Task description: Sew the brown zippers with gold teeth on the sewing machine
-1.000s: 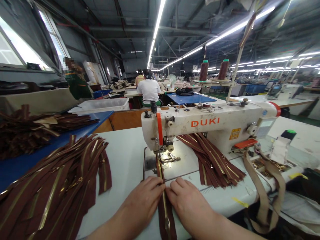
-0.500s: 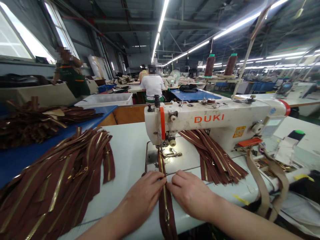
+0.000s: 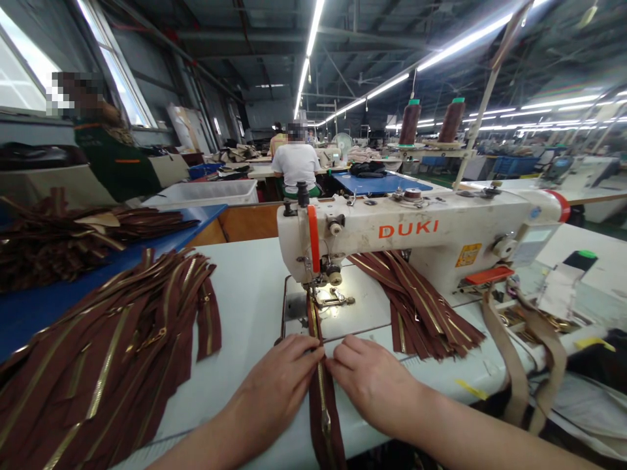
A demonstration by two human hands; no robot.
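Matt brown cloth zipper tape (image 3: 315, 424), glossy gold metal teeth (image 3: 321, 398), smooth cream-painted sewing machine (image 3: 455, 225)

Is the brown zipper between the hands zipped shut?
Shut: on the zipper, the gold teeth make one joined line between the left hand and right hand.

Bright, even factory light from long fluorescent tubes (image 3: 308, 59) overhead, with white glare blown out in the windows (image 3: 115, 72) along the left wall. Small hot spot of lamplight on the needle plate (image 3: 333, 301). Only faint, soft shadows on the white sewing table (image 3: 245, 287). Strong wide-angle bending toward the edges, with ceiling beams (image 3: 196, 32) curving. Mosaic blur over 2 heads, 1 by the windows (image 3: 73, 91), 1 beyond the machine (image 3: 296, 130). Far rows slightly soft and hazy.
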